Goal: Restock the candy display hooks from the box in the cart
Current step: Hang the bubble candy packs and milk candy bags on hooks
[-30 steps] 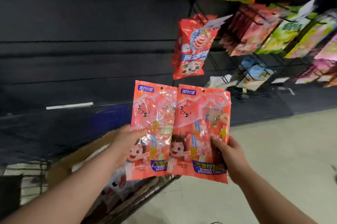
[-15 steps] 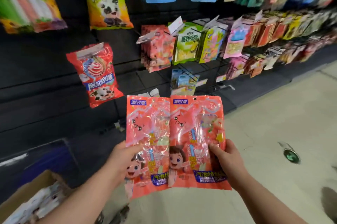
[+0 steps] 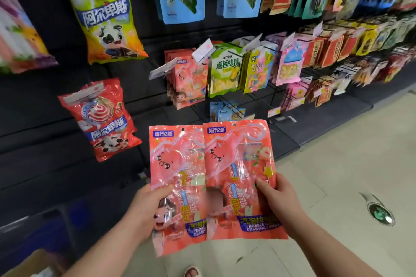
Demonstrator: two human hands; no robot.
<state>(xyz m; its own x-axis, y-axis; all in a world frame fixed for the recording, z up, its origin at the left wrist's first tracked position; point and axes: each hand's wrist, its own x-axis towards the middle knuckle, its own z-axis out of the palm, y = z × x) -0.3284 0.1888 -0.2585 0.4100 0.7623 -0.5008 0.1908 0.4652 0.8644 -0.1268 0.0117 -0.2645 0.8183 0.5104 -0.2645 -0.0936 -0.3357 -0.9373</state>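
I hold two pink candy packets side by side in front of the display. My left hand (image 3: 147, 208) grips the left pink packet (image 3: 174, 164) at its lower left edge. My right hand (image 3: 278, 200) grips the right pink packet (image 3: 236, 159) at its lower right edge, and this packet overlaps the left one. Both packets are upright with a hang hole at the top. Above them, a hook (image 3: 161, 69) with a price tag carries several matching pink packets (image 3: 190, 83). The cardboard box (image 3: 27, 265) shows at the bottom left corner.
A red lollipop bag (image 3: 101, 119) hangs at the left, a yellow-green bag (image 3: 105, 10) above it. Green and yellow packets (image 3: 225, 71) hang right of the matching hook, with rows of packets stretching right. Tiled floor (image 3: 337, 175) lies to the right, with a floor drain (image 3: 380, 212).
The view has swung right and closer to the display. The hooks and their packets now sit larger and nearer above the two packets. My grip on both is unchanged.
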